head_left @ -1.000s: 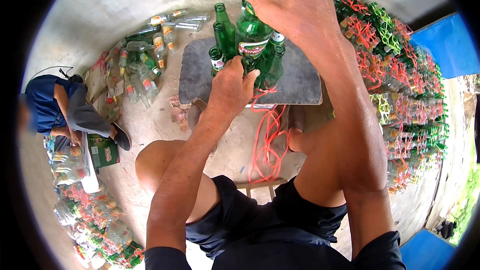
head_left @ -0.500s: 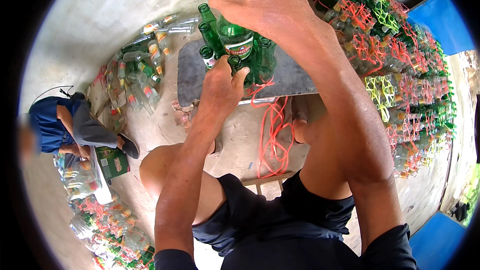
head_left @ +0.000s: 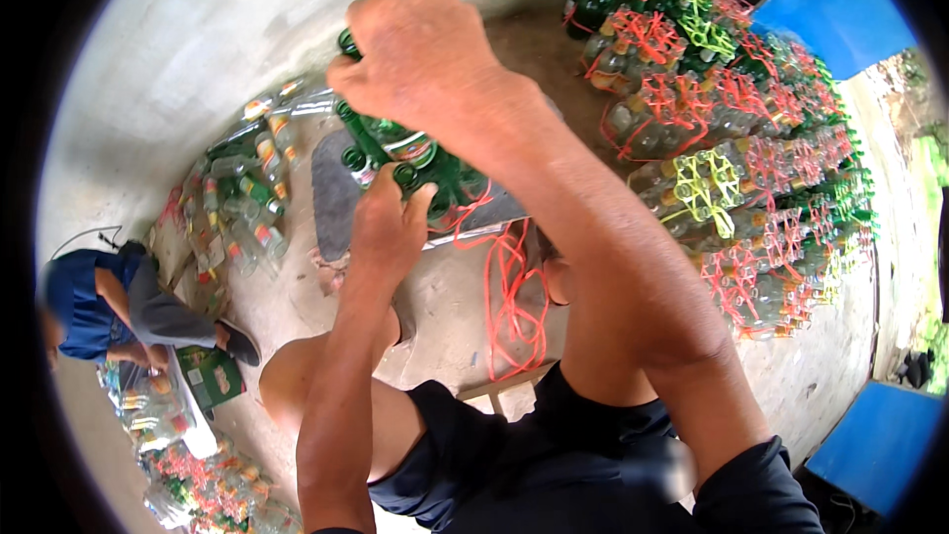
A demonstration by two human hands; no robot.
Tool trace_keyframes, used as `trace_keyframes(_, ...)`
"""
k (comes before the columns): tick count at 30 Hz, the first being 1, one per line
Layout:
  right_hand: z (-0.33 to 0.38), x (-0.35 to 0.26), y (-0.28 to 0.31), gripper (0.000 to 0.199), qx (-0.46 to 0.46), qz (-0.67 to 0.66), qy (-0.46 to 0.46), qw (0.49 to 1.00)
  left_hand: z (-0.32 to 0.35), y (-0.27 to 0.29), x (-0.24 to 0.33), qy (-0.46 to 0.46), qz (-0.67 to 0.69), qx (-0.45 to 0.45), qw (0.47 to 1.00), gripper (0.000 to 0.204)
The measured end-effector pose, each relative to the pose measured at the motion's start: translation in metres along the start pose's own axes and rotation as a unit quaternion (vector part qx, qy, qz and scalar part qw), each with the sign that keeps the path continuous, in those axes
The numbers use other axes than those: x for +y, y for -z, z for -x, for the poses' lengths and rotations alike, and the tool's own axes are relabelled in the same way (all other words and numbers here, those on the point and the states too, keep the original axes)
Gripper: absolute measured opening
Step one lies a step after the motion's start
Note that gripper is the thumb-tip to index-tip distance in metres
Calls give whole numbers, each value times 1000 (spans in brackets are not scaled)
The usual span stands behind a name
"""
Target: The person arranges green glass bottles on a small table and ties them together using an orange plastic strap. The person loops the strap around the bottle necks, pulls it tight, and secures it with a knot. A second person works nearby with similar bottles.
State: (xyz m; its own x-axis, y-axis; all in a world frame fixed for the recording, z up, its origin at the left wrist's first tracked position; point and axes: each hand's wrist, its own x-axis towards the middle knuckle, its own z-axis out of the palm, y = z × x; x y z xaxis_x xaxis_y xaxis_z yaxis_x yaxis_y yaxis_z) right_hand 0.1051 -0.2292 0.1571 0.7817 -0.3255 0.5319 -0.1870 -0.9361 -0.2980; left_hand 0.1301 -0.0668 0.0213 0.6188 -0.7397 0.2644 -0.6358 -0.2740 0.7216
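- I wear this wide fisheye camera on my head, the left one of a pair.
- It looks down and forward over my lap (head_left: 494, 440), with my left hand (head_left: 388, 224) and right hand (head_left: 423, 51) near the upper middle.
- My forearms (head_left: 341, 405) rise close to it from the lower edge.
- The pale wall (head_left: 227, 30) stands farther off, bending around the top.

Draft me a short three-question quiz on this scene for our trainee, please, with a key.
1. True or false: the left hand and the right hand are both on green bottles.
2. Which colour is the loose cord hanging over the near edge of the dark board? A: blue; B: red; C: black.
3. Fill in: the co-worker appears on the picture's ____ side.

Key: 1 true; 2 B; 3 left.
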Motion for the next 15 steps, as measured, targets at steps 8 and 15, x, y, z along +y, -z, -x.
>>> trace_keyframes(8,-3,-5,-2,23,-58,-28,-27,998,1,6,10,41,21,-34,998,25)
trace_keyframes(15,13,14,-38,22,-85,-37,-9,996,-1,2,11,71,26,-52,996,29)
